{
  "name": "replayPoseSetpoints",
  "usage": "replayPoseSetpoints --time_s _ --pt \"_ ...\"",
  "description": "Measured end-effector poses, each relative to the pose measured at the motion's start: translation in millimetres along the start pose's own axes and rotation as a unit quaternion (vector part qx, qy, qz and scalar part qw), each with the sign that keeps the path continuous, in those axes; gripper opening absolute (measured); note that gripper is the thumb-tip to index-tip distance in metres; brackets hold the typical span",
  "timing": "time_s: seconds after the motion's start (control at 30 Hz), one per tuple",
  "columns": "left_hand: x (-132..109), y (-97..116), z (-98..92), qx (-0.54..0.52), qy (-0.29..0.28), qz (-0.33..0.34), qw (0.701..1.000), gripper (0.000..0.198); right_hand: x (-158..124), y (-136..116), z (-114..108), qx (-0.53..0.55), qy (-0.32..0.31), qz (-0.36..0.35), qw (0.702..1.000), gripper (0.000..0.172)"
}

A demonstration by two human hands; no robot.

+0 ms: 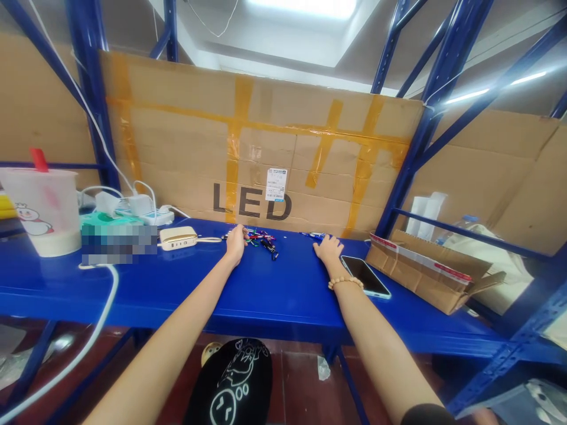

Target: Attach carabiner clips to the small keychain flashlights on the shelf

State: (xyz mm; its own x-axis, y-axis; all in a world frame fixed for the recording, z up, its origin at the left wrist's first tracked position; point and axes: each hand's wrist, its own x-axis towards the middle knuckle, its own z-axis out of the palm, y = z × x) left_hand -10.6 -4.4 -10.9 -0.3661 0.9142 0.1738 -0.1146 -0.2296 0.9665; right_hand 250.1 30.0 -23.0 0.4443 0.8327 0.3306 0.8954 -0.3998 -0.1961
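At the back of the blue table (283, 289), my left hand (237, 244) is closed at the left side of a small pile of slim, colourful pen-like items (261, 236). Its fingers curl away from me, so what they hold cannot be made out. A black item with a clip-like end (269, 248) juts from the pile toward me. Further right, my right hand (328, 249) lies with its fingers apart, palm down. Just beyond its fingertips are a few blue-and-white pen-like items (315, 235). A beaded bracelet (345, 283) circles my right wrist.
A phone (367, 276) lies beside my right wrist, near an open cardboard box (416, 271). On the left are a cream power bank (178, 238), a drink cup (44, 212) and a white cable (106, 307). A large cardboard sheet (186, 153) stands behind the table.
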Motion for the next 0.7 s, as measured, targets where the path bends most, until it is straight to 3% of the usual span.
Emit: replayPoseSetpoints --time_s 0.3,0.47,0.6,0.7 --pt "-6.4 5.4 -1.5 -0.001 -0.007 -0.001 1.0 0.023 -11.0 -3.7 -9.1 -0.003 0.02 -0.022 1.0 0.044" --pt "-6.3 6.2 -1.7 0.001 -0.009 -0.004 1.0 0.024 -11.5 -5.0 -10.9 -0.031 -0.062 -0.026 0.997 0.042" --pt "-6.5 7.4 -1.1 -0.003 -0.012 -0.006 1.0 0.023 -13.0 -4.1 -11.1 -0.041 -0.039 -0.041 0.998 0.047" --pt "-6.4 7.3 -1.3 -0.01 -0.015 -0.003 1.0 0.023 -13.5 -2.5 -10.9 -0.022 -0.086 -0.055 0.994 0.049"
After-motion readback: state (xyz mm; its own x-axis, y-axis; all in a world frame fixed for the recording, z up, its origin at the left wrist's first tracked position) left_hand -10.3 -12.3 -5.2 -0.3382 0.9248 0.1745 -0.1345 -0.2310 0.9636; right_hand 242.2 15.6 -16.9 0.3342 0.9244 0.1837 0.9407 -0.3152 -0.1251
